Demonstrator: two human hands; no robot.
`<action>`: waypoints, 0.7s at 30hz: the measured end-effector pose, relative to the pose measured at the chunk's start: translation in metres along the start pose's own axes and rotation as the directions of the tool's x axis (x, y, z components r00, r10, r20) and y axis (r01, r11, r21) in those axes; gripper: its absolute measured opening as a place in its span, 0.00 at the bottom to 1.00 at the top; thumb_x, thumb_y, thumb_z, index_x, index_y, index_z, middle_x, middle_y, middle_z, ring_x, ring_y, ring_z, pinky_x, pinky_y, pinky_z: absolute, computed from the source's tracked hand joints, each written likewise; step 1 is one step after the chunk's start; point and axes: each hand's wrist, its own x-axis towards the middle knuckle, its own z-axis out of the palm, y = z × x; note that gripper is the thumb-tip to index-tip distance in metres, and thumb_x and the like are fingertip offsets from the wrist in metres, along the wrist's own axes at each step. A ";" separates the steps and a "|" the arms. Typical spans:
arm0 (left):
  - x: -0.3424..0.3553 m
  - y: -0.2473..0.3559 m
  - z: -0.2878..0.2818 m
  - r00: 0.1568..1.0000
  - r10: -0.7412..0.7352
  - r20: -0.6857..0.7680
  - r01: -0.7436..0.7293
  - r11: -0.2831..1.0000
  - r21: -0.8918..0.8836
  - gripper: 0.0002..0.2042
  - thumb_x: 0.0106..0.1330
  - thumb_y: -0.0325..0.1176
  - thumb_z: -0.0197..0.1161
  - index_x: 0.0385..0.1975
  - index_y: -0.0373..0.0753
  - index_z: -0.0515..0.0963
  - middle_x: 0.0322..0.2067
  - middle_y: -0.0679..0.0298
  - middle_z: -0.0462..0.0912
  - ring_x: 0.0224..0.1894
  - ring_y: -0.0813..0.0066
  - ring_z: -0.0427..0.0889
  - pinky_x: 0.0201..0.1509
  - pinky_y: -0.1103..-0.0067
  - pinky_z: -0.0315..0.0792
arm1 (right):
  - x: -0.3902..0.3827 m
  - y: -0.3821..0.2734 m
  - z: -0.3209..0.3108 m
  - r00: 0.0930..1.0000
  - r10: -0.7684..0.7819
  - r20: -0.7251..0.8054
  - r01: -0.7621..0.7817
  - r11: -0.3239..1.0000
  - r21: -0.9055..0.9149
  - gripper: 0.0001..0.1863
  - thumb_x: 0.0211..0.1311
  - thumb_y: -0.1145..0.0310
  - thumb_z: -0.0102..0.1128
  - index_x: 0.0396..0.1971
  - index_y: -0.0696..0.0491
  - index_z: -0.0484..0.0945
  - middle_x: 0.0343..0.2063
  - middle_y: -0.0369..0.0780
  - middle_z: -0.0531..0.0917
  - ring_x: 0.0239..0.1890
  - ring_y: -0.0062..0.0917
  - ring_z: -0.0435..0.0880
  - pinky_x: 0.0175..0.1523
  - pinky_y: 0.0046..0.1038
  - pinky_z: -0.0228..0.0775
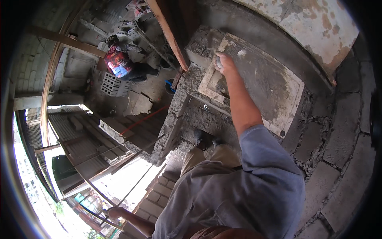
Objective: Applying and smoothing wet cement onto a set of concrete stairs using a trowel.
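My right hand (224,63) is closed round the handle of what looks like a trowel, its blade blurred against the grey concrete. It is above the left rim of a shallow rectangular board tray (292,77) with pale wooden edges, where wet grey mortar (262,75) is spread. My left hand (115,213) reaches out to the lower left, its fingers wrapped round a thin metal rod (137,184) above a bright drop.
Rough block walls (175,109) surround my feet (203,137). Another person (119,61) bends over beside stacked hollow blocks (115,84) at the upper left, near a dark bucket (170,87). A slanting wooden post (169,34) stands close to the tray. Corrugated roofing (65,127) lies below left.
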 end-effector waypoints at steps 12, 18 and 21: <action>-0.003 -0.005 0.007 1.000 -0.002 -0.013 0.003 1.000 0.007 0.10 0.58 0.33 0.59 0.35 0.35 0.79 0.17 0.63 0.80 0.16 0.74 0.78 0.16 0.78 0.71 | 0.080 -0.009 0.036 0.996 0.086 0.023 -0.088 0.902 0.423 0.09 0.67 0.64 0.44 0.31 0.53 0.65 0.16 0.40 0.71 0.15 0.26 0.69 0.16 0.24 0.53; -0.005 -0.009 0.010 0.999 -0.032 -0.015 0.033 0.999 0.007 0.10 0.58 0.34 0.59 0.34 0.35 0.79 0.18 0.63 0.80 0.16 0.73 0.78 0.17 0.77 0.71 | 0.039 0.025 0.056 0.996 -0.074 -0.045 0.086 0.917 0.389 0.09 0.66 0.64 0.46 0.27 0.51 0.67 0.14 0.38 0.72 0.14 0.26 0.70 0.16 0.27 0.57; -0.004 -0.011 0.013 0.999 -0.033 -0.015 0.033 0.999 0.006 0.10 0.58 0.34 0.59 0.34 0.35 0.79 0.18 0.63 0.80 0.16 0.73 0.78 0.17 0.77 0.71 | 0.039 0.014 0.064 0.987 0.015 0.162 -0.070 0.938 0.338 0.09 0.67 0.64 0.44 0.28 0.52 0.66 0.17 0.39 0.73 0.15 0.24 0.69 0.16 0.24 0.57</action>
